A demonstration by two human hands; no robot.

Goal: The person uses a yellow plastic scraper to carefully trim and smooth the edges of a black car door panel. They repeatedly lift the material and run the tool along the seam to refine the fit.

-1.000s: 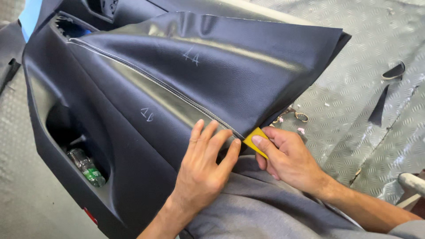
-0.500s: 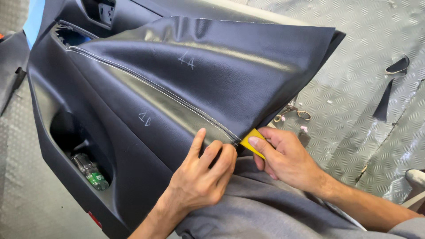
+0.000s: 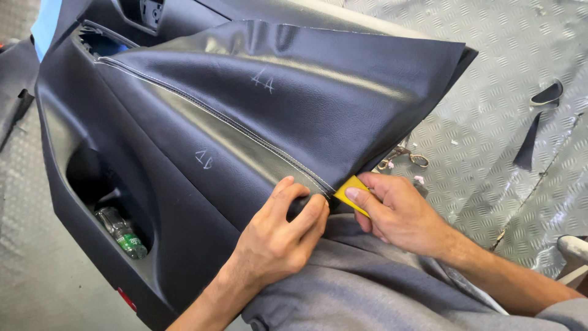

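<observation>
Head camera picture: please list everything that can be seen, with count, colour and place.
door panel: one, black, lying across the person's lap, filling the left and middle.
leather cover: one, black with a pale stitched seam and chalk marks, lying over the door panel.
bottle: one, clear with a green label, in the door panel's lower pocket.
yellow tool: one, flat, at the seam's lower end.
scissors: one pair, metal, on the floor right of the cover.
black scraps: two, on the floor at the right.
metal floor: grey, ribbed plate, at the right.
left hand: pressing on the cover by the seam.
right hand: holding the yellow tool.
</observation>
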